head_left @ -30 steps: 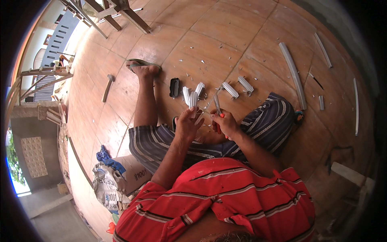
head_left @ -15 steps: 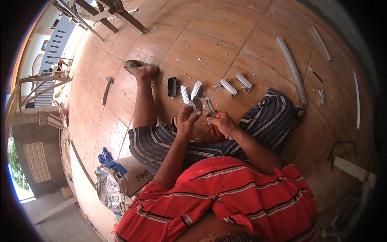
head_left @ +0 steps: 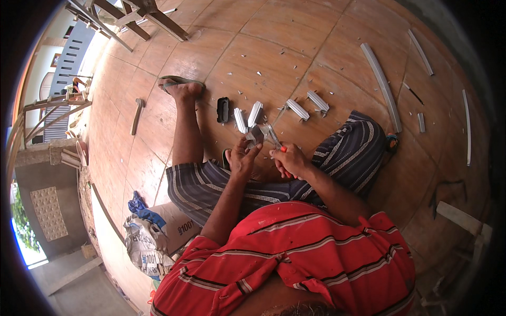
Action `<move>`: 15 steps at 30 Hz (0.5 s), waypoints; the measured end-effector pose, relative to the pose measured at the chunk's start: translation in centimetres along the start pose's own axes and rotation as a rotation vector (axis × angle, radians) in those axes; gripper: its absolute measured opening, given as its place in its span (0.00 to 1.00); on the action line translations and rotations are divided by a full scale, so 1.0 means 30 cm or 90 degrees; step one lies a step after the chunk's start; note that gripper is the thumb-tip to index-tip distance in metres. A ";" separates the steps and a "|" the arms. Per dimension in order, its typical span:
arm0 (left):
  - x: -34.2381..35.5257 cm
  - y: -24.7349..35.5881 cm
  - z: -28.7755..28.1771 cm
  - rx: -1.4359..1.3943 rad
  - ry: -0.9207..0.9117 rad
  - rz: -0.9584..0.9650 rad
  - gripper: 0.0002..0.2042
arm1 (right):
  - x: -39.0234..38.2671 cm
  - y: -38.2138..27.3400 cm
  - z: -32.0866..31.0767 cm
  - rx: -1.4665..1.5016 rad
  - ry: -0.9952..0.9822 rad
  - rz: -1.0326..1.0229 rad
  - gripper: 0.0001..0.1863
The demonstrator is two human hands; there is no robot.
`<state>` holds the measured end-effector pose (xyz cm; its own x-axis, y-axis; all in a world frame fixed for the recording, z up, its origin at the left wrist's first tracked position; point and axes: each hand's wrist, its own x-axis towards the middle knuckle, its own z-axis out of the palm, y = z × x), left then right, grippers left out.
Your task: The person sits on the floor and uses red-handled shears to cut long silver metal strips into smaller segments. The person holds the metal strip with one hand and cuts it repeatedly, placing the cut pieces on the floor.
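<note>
My left hand [head_left: 242,160] pinches a small grey sheet-metal piece [head_left: 255,137] between thumb and fingers, in front of my crossed leg. My right hand [head_left: 293,161] is closed round the red handles of a pair of tin snips [head_left: 275,138]. The snips' jaws point up and left, at the right side of the piece; I cannot tell whether they touch it. Just beyond lie two short ribbed metal pieces, a left one [head_left: 240,120] and a right one [head_left: 255,113]. Two more, a nearer one [head_left: 298,110] and a farther one [head_left: 318,101], lie to the right.
A black case [head_left: 223,110] sits left of the ribbed pieces. A hammer [head_left: 137,116] lies at the left. Long metal strips [head_left: 381,85] and a thin dark rod [head_left: 414,94] are at the right. Metal scraps dot the tiles. A printed sack [head_left: 147,247] stands by my left side.
The grey piece has turned a little in my left hand and shows more of its face. The snips have shifted slightly, and less of their red handles shows. The view has moved slightly.
</note>
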<state>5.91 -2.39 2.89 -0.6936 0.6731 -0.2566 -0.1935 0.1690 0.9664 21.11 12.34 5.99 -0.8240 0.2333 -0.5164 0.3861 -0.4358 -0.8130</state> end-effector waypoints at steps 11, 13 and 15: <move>-0.003 0.018 0.006 -0.140 0.001 -0.019 0.17 | 0.029 0.033 0.002 -0.053 0.049 0.019 0.12; 0.002 0.012 -0.019 -0.206 -0.002 -0.103 0.18 | 0.048 0.069 0.007 -0.175 0.116 -0.097 0.13; 0.004 0.037 -0.019 -0.247 -0.008 -0.166 0.17 | 0.073 0.115 -0.001 -0.369 0.264 -0.312 0.15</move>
<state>5.23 -2.52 3.92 -0.5788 0.6532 -0.4882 -0.6075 0.0540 0.7925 20.65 11.37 2.06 -0.7782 0.6269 -0.0370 0.2710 0.2820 -0.9203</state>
